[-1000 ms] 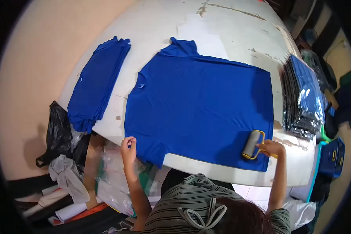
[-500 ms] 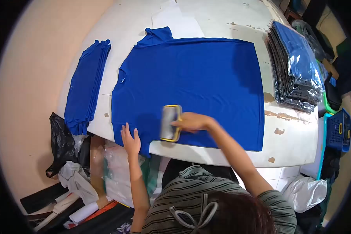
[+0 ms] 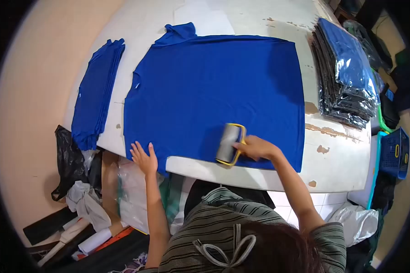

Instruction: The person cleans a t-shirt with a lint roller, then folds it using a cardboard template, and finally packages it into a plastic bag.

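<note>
One right hand (image 3: 256, 148) is grasping one yellow-framed grey lint roller (image 3: 229, 144) over one spread blue fabric T-shirt (image 3: 214, 91). One left hand (image 3: 144, 158), its fingers released, is touching the sleeve. One white tabletop (image 3: 337, 159) is carrying the shirt.

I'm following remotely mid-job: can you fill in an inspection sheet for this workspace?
Surface: pale table, chipped in patches at right.
Job's things: blue shirt spread out, slightly wrinkled; roller over it; folded blue garments at left.
Clutter: stacked bagged garments at right.
Hands: left hand open at the near sleeve; right hand grips the roller.
Cables: nothing seen.
Surroundings: black bag beside the table, left; blue basket, right.
</note>
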Available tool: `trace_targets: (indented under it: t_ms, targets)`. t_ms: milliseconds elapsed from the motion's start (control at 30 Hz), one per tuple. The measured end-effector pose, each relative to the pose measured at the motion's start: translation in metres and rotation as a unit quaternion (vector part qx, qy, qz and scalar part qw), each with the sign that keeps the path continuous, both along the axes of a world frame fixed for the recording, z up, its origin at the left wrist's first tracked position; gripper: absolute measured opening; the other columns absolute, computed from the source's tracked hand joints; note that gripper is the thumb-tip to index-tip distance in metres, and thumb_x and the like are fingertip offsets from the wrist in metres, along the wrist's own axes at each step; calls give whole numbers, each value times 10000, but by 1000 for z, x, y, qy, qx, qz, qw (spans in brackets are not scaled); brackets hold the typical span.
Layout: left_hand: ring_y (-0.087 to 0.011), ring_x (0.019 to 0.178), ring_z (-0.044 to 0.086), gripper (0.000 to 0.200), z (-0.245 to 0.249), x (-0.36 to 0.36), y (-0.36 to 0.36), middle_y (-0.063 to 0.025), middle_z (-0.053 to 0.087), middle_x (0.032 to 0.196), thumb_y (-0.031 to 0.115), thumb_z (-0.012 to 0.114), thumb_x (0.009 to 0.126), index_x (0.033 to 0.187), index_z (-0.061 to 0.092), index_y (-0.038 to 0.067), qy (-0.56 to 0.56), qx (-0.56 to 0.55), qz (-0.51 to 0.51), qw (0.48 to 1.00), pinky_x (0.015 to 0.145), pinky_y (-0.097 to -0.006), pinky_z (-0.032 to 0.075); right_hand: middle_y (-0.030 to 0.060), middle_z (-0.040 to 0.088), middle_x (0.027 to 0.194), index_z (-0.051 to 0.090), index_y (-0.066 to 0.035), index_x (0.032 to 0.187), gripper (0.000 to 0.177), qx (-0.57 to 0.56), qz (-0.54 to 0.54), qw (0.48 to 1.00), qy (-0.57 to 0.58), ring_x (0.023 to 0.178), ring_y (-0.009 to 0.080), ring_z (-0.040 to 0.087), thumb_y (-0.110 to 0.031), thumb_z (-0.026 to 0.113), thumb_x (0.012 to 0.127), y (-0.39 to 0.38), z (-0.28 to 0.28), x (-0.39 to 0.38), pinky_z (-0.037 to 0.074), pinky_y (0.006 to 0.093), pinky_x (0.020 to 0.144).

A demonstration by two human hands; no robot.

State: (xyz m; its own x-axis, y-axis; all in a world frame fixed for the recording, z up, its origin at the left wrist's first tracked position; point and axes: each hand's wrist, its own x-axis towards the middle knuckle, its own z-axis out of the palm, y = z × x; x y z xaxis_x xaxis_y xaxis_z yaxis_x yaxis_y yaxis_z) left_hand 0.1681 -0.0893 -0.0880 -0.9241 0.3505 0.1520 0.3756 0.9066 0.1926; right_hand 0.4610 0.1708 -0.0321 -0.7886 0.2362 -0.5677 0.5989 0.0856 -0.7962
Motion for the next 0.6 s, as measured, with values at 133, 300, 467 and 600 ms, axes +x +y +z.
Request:
trace_targets:
  t_ms: [133,300,467,600]
  targets:
    - [-330,1281,149,646,-5,-2,-1,-127,199,1390,474,408,835,1324,261,79,12,12,0,1000,1016,-487,122,38,449,445,479,-24,544,500,-10,-171,983,-63,382,124,459,-418,443,851,-24,34,104,352,287,369]
    - [-326,1280,156,627,-10,-1,-4,-121,210,1387,458,419,837,1317,279,80,19,17,2,1000,1016,-488,119,21,442,515,473,-50,718,377,-185,-456,870,34,424,116,437,-383,408,882,-91,10,136,357,242,403]
    - [-325,1278,164,604,-7,-5,-1,-121,225,1381,437,431,839,1310,295,82,31,15,-11,999,1018,-484,112,41,448,568,428,-59,792,332,-259,-567,772,122,454,116,441,-371,381,896,-83,8,102,363,234,421]
    - [-324,1276,170,586,-9,-4,1,-121,235,1377,411,447,840,1305,305,84,31,26,-6,999,1020,-477,109,27,427,567,436,-57,811,358,-194,-573,785,132,441,114,419,-403,390,887,-32,-7,72,363,244,390]
